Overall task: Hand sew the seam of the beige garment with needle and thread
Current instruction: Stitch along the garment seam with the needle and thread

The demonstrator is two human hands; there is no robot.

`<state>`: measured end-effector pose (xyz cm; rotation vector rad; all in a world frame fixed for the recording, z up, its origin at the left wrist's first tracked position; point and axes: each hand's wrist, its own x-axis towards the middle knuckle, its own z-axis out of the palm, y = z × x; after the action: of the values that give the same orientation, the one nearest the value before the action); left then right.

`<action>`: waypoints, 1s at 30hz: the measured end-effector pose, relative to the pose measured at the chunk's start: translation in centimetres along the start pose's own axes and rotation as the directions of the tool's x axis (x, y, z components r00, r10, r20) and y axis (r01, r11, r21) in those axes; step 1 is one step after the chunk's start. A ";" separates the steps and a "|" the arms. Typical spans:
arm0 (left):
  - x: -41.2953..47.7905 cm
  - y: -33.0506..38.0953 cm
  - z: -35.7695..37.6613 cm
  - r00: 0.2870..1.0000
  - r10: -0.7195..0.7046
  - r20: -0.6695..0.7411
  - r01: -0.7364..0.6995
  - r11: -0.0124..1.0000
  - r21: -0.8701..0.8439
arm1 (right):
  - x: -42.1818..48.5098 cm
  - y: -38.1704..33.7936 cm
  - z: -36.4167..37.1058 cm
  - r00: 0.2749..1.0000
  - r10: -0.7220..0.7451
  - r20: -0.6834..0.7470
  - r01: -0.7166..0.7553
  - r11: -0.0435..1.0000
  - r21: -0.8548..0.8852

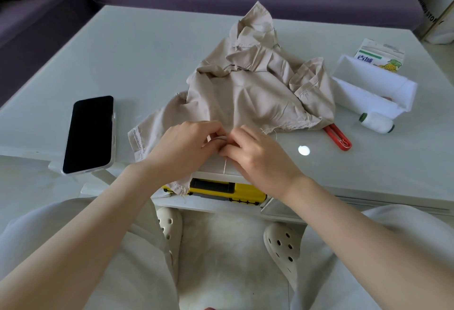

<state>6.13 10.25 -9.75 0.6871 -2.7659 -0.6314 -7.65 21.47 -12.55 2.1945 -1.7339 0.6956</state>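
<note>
**Both hands pinching the garment's near edge**

The left hand [186, 145] and right hand [260, 157] are meeting fingertip to fingertip, each pinching the near edge of the beige garment [245, 93]. The rest of it is lying crumpled beyond the knuckles on the bench [137, 59]. A thread [224, 166] is hanging just below the fingers. The needle is too small to make out.
</note>
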 end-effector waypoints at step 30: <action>0.1 2.7 1.4 0.945 0.205 0.254 -0.151 0.964 -0.217 | -1.6 0.6 -3.8 0.501 0.850 0.164 -0.473 0.110 0.874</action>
<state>4.59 12.82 -9.74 0.3207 -2.9135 -1.0079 -9.33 24.45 -10.19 1.0852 -2.4250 2.5447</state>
